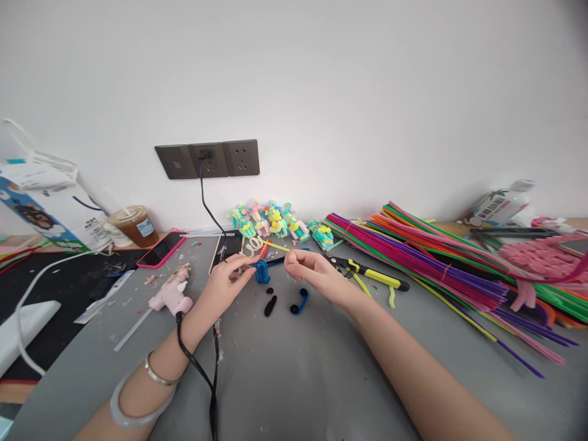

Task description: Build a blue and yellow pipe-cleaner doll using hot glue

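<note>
Pinched at the fingertips of my left hand (232,275) is a small bundle of coiled blue pipe cleaner (262,272). My right hand (316,275) is closed just to the right, thumb against curled fingers; whatever it may hold is too small to make out. A blue strip (276,262) shows between the hands, but I cannot tell whether the right fingers grip it. Below them on the table lie a short black fuzzy piece (271,305), a little black ball (270,291) and a bent blue piece with black ends (302,301).
A pink glue gun (172,295) with a black cord lies left, near a phone (162,250) and a drink cup (133,225). Yellow-handled pliers (379,277) and bundled pipe cleaners (436,263) lie right. Several colourful pipe-cleaner figures (275,220) stand by the wall.
</note>
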The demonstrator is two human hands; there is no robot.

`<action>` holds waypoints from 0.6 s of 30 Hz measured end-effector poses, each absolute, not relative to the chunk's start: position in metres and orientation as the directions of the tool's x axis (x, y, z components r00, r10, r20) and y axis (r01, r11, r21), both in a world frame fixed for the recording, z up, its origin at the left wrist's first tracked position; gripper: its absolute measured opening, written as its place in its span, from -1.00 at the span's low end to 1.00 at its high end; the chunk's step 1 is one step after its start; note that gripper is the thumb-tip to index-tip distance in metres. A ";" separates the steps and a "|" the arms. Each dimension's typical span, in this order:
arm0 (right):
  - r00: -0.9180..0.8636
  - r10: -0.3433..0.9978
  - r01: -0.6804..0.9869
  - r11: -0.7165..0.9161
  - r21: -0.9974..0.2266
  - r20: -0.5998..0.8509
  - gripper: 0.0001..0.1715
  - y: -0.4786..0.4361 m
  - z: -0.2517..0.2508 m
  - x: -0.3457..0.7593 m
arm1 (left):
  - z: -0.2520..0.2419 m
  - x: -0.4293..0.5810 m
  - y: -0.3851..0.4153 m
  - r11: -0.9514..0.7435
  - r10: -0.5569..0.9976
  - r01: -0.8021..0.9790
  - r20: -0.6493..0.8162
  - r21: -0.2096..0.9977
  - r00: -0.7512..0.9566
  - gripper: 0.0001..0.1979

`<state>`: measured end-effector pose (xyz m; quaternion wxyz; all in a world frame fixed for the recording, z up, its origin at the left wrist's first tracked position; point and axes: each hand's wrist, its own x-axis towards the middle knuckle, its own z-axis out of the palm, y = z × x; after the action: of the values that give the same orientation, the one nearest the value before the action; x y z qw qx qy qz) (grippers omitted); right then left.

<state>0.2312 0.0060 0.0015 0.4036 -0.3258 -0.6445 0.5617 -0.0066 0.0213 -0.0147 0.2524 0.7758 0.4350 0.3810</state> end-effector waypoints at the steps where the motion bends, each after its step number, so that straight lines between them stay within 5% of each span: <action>1: -0.462 0.873 -0.032 0.156 -0.987 0.153 -0.57 0.006 0.002 0.231 | -0.014 -0.007 0.021 -0.494 0.868 0.484 0.371 0.723 0.331 -0.71; 18: -0.235 0.922 0.106 0.340 -0.934 0.309 -0.42 0.017 -0.008 0.229 | -0.015 -0.007 0.021 -0.491 0.869 0.492 0.370 0.719 0.327 -0.72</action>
<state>0.2294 0.0168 -0.0080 0.4816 -0.3882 -0.6620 0.4232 -0.0067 0.0212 -0.0150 0.2486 0.7757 0.4388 0.3794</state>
